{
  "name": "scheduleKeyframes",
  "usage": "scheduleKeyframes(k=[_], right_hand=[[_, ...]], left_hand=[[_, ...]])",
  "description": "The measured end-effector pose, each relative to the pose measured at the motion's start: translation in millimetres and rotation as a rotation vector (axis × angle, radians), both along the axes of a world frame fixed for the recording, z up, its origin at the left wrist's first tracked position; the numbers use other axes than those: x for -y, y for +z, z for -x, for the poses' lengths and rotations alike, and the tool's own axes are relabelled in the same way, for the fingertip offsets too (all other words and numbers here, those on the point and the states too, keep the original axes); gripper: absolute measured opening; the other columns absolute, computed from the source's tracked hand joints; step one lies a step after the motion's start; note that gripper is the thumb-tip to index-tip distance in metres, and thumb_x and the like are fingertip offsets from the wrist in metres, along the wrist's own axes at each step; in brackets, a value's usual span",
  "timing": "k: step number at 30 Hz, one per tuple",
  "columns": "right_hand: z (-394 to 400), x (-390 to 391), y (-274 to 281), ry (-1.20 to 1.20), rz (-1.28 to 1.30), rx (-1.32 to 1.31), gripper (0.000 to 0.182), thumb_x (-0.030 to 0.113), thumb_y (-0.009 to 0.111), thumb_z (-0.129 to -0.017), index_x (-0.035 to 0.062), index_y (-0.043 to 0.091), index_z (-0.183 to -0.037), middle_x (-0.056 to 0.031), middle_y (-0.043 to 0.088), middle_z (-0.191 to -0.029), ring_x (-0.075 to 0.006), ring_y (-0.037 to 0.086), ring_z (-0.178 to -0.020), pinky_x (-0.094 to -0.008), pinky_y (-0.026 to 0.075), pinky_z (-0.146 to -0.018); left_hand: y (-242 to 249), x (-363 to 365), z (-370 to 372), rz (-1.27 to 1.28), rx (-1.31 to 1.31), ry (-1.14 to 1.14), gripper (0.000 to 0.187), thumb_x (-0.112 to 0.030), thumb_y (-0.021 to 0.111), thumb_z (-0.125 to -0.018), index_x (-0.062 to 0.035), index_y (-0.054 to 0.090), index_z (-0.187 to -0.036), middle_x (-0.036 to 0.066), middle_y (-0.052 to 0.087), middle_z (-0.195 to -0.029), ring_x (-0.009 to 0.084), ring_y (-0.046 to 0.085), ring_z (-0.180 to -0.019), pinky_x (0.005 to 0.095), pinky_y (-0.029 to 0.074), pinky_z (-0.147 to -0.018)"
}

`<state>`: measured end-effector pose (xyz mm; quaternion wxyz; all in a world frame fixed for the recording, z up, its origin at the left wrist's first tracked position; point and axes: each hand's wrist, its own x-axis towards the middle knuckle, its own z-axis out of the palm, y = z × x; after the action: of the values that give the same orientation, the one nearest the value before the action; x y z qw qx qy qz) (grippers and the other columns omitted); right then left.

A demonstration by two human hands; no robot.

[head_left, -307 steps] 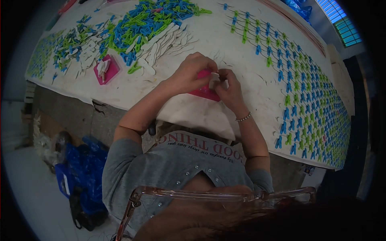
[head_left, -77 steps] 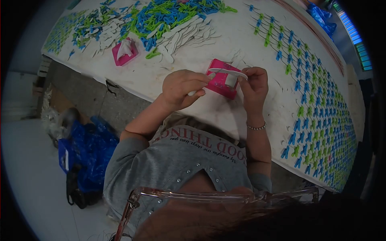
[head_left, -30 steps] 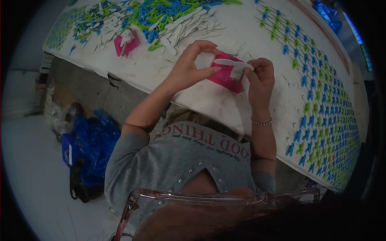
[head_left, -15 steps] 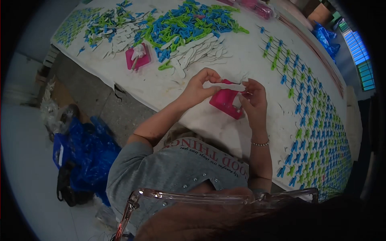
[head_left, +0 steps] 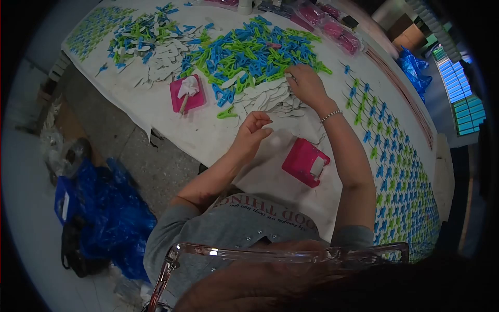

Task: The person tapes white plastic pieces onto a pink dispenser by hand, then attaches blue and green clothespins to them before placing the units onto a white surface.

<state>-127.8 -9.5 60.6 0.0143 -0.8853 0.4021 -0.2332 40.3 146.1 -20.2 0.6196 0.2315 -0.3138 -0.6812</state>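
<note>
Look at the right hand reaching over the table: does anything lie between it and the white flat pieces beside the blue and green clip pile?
Nothing visible does. The right hand already rests on the white flat pieces, at the clip pile's edge.

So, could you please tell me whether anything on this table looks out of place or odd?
Nothing looks damaged or spilled. The blue and green clips lie in a loose heap, unlike the neat rows of clips at the right, and the white cover's edge looks torn.

Grey shirt [head_left: 228, 229], lower centre of frame: red block print "GOOD THING", upside down from the head camera, partly cut off at the left end. Smaller script line beneath, too small to read. No other legible text.
</note>
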Motion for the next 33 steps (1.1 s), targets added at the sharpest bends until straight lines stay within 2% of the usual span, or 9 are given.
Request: scheduleKeyframes(k=[2, 7, 11, 13, 17, 22, 25, 30, 33], right_hand=[[-19, 18, -5, 0.040, 0.108, -0.029, 0.019, 0.007, 0.058, -0.080, 0.0051, 0.065, -0.098, -0.0112, 0.061, -0.090, -0.0290, 0.057, -0.091, -0.0392, 0.047, -0.078], [-39, 35, -3, 0.035, 0.143, -0.500, 0.018, 0.006, 0.057, -0.076, 0.0068, 0.064, -0.093, -0.0085, 0.062, -0.090, -0.0288, 0.058, -0.091, -0.0416, 0.048, -0.077], [-31, 33, -4, 0.053, 0.237, -0.412, 0.013, 0.007, 0.058, -0.076, 0.0061, 0.063, -0.088, -0.0082, 0.061, -0.084, -0.0285, 0.059, -0.086, -0.0414, 0.048, -0.075], [-24, 19, 7, 0.021, 0.030, -0.243, 0.017, 0.007, 0.060, -0.076, 0.0066, 0.064, -0.092, -0.0101, 0.063, -0.085, -0.0278, 0.060, -0.085, -0.0409, 0.048, -0.075], [7, -27, 23, -0.041, -0.044, -0.013, 0.015, 0.012, 0.062, -0.076, 0.0050, 0.062, -0.089, -0.0125, 0.062, -0.082, -0.0290, 0.060, -0.083, -0.0400, 0.049, -0.073], [52, -125, 37, -0.199, -0.212, 0.553, 0.015, 0.009, 0.066, -0.080, 0.0031, 0.056, -0.090, -0.0062, 0.061, -0.083, -0.0167, 0.059, -0.082, -0.0294, 0.047, -0.076], [73, -183, 21, -0.174, -0.260, 0.859, 0.016, 0.004, 0.067, -0.081, 0.0021, 0.054, -0.092, -0.0042, 0.060, -0.089, -0.0117, 0.055, -0.085, -0.0257, 0.044, -0.080], [66, -251, -5, -0.217, -0.203, 1.073, 0.021, -0.003, 0.066, -0.080, 0.0017, 0.051, -0.093, -0.0058, 0.058, -0.094, -0.0120, 0.053, -0.088, -0.0253, 0.042, -0.084], [67, -268, -13, -0.207, -0.146, 1.171, 0.022, -0.005, 0.066, -0.081, 0.0019, 0.050, -0.094, -0.0067, 0.057, -0.096, -0.0124, 0.053, -0.089, -0.0259, 0.042, -0.085]], left_hand=[[-1, -3, -2, -0.001, -0.014, -0.002, 0.030, 0.006, 0.056, -0.080, -0.0068, 0.049, -0.106, 0.002, 0.053, -0.104, 0.0092, 0.052, -0.097, 0.0247, 0.042, -0.085], [4, -3, -5, -0.031, -0.065, -0.064, 0.028, 0.007, 0.052, -0.080, -0.0067, 0.050, -0.105, 0.003, 0.055, -0.104, 0.0113, 0.054, -0.094, 0.0250, 0.042, -0.085], [4, -3, -3, -0.039, -0.076, -0.053, 0.028, 0.007, 0.052, -0.080, -0.0067, 0.050, -0.105, 0.003, 0.056, -0.103, 0.0114, 0.054, -0.093, 0.0249, 0.042, -0.085], [1, -2, -2, -0.056, -0.071, -0.029, 0.028, 0.007, 0.053, -0.081, -0.0068, 0.050, -0.105, 0.003, 0.056, -0.102, 0.0114, 0.054, -0.092, 0.0246, 0.043, -0.084], [-3, 1, -3, -0.064, -0.074, 0.001, 0.027, 0.004, 0.056, -0.082, -0.0062, 0.051, -0.106, 0.002, 0.053, -0.102, 0.0106, 0.052, -0.093, 0.0240, 0.042, -0.085], [-4, 9, 4, -0.031, -0.207, 0.047, 0.027, 0.002, 0.058, -0.083, -0.0077, 0.051, -0.107, 0.001, 0.053, -0.102, 0.0095, 0.052, -0.088, 0.0236, 0.041, -0.079], [24, -6, 20, -0.072, -0.225, 0.057, 0.027, -0.001, 0.059, -0.084, -0.0100, 0.051, -0.108, 0.000, 0.055, -0.097, 0.0114, 0.054, -0.086, 0.0281, 0.041, -0.083], [49, -32, 53, -0.046, -0.206, -0.071, 0.027, -0.001, 0.059, -0.084, -0.0106, 0.051, -0.108, 0.001, 0.056, -0.098, 0.0113, 0.054, -0.086, 0.0291, 0.041, -0.085], [53, -43, 65, -0.025, -0.231, -0.172, 0.030, 0.004, 0.057, -0.084, -0.0069, 0.049, -0.111, 0.002, 0.054, -0.104, 0.0106, 0.054, -0.090, 0.0240, 0.042, -0.079]])
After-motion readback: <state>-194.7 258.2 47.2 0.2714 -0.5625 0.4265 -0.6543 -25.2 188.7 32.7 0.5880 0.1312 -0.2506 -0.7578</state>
